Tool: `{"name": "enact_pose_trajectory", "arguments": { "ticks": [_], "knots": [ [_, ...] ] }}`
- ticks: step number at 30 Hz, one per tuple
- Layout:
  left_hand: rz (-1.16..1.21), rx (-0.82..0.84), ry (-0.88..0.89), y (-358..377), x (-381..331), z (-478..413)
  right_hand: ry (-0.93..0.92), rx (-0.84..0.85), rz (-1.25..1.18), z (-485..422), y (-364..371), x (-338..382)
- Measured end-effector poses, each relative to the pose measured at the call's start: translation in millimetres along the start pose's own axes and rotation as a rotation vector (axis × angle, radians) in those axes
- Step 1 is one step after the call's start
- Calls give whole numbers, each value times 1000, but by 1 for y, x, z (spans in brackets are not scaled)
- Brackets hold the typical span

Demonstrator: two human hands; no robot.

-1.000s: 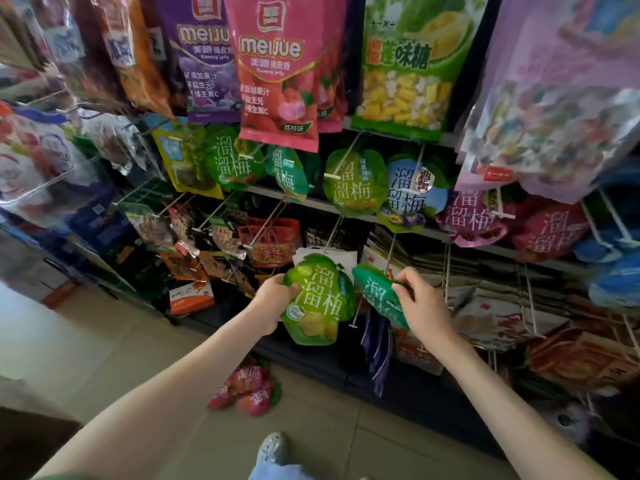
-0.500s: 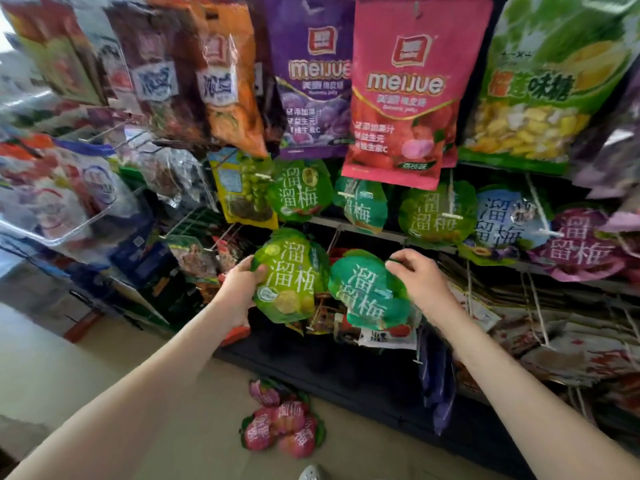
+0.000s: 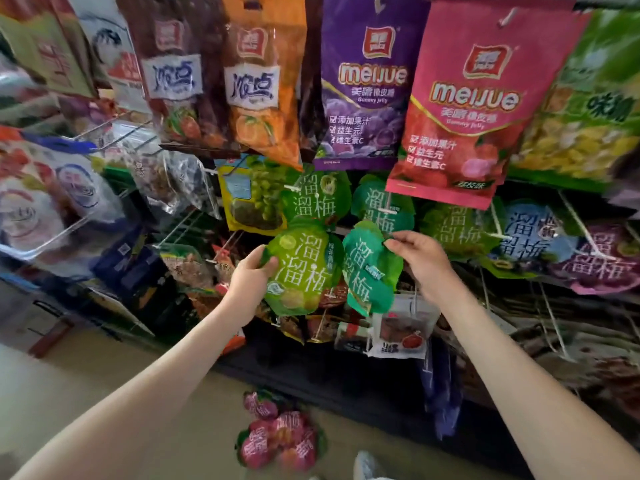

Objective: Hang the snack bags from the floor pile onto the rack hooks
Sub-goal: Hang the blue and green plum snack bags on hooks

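At six o'clock, nearest the viewer, a pile of pink snack bags is seen lying on the floor, close to the foot of the rack. The toe of a grey shoe is seen just beside the pile, at its four o'clock.

Higher up, near the centre, two bare forearms are raised toward the rack. A light-green bag is gripped at its nine o'clock edge by the left hand, the thumb laid on the printed front and the fingers curled behind. At its three o'clock a teal bag is held by the right hand, its upper edge pinched between thumb and fingertips. The two held bags are kept side by side, their inner edges touching.

Just above the teal bag, at twelve o'clock from it, a white-tipped hook is seen with a hung teal bag of the same print on it. Whether the held bag has reached that hook cannot be told. A hung light-green bag is seen at the hook's nine o'clock.

Farthest up, the top row is filled with larger packs. An orange pack is seen at eleven o'clock, a purple pack at twelve and a pink pack at one.
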State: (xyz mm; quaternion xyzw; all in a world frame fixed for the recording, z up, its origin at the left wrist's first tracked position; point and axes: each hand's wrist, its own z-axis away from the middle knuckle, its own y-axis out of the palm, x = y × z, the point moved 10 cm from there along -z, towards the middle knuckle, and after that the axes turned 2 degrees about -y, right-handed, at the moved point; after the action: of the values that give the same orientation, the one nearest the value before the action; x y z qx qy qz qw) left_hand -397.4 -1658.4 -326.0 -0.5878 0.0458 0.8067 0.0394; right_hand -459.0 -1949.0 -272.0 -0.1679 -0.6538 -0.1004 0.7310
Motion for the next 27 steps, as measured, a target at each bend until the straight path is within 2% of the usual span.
{"name": "enact_pose_trajectory", "arguments": {
  "ticks": [5,15,22,27],
  "knots": [
    [-29,3,74,8,-17,-7,-57,-47,-114,-23,-3,17],
    [-20,-19,68,25,-21,-31,-62,-104,-314,-41,-1,9],
    [48,-13,21,34,-12,-35,-96,-114,-160,-56,-7,7],
    [155,-9,-44,37,-4,-32,-135,-184,-189,-83,-11,9]
  ]
}}
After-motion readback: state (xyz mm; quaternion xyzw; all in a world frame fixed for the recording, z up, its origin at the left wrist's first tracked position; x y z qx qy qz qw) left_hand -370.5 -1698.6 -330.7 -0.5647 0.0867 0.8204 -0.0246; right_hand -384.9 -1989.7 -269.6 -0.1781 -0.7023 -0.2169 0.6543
